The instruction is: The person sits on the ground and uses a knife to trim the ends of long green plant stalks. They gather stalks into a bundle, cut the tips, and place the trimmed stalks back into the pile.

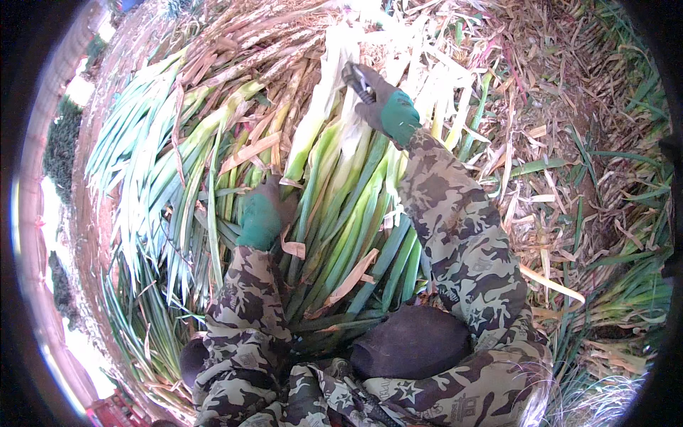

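My left hand (265,213), in a green and dark work glove, is closed around the leafy part of a long onion stalk (311,128); its fingertips are hidden among the leaves. The stalk's pale shank runs up and away from me. Higher and to the right, my right hand (381,104), gloved the same way, is over the white shanks of several other stalks (349,128). Between its thumb and fingers shows a small dark ribbed object (365,95), perhaps a tool handle. Strong glare washes out the shanks around that hand.
More long onions (139,128) lie heaped to the left, leaves drooping towards me. Dry leaf litter (544,128) covers the ground on the right, with green leaves (624,288) beyond. My dark-covered knee (411,341) is close below the stalks.
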### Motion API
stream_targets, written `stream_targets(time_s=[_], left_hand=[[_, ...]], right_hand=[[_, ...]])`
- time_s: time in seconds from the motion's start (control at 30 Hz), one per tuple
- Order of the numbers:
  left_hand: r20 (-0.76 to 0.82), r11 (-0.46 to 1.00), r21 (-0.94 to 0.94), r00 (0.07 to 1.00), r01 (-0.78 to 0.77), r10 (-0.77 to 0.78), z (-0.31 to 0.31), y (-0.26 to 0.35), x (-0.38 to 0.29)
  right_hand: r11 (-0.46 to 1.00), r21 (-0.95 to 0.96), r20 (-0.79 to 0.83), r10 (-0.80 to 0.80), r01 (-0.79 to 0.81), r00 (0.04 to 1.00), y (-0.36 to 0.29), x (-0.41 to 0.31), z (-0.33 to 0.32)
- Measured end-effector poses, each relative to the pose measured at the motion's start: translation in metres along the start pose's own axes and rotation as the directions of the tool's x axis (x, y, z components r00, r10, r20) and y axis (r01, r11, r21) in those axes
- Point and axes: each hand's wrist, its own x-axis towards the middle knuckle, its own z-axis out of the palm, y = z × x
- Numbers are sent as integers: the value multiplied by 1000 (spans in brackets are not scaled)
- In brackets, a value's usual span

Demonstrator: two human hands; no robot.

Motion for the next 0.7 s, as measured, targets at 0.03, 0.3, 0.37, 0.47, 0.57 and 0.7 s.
stream_targets(time_s=[0.03, 0.3, 0.37, 0.47, 0.57, 0.7], left_hand=[[10, 992, -127, 1000, -1, 3, -2, -1, 5], [301, 495, -856, 922, 148, 245, 55, -17, 86], [275, 498, -867, 865, 34, 420, 82, -46, 102], [365, 547, -834, 819, 76, 442, 78, 42, 51], [321, 832, -540, 883, -126, 342, 15, 69, -15], [321, 889, -376, 863, -262, 390, 44, 74, -20]], right_hand=[[999, -34, 41, 22, -21, 999, -3, -4, -4], [974, 217, -6, -65, 65, 998, 7, -43, -29], [969, 234, 49, -87, 73, 995, -21, -67, -36], [951, 307, 209, -28, -38, 978, -21, -113, -66], [920, 262, 256, -358, 292, 898, -42, -122, -50], [962, 207, 399, 82, -176, 913, -49, -95, -66]])
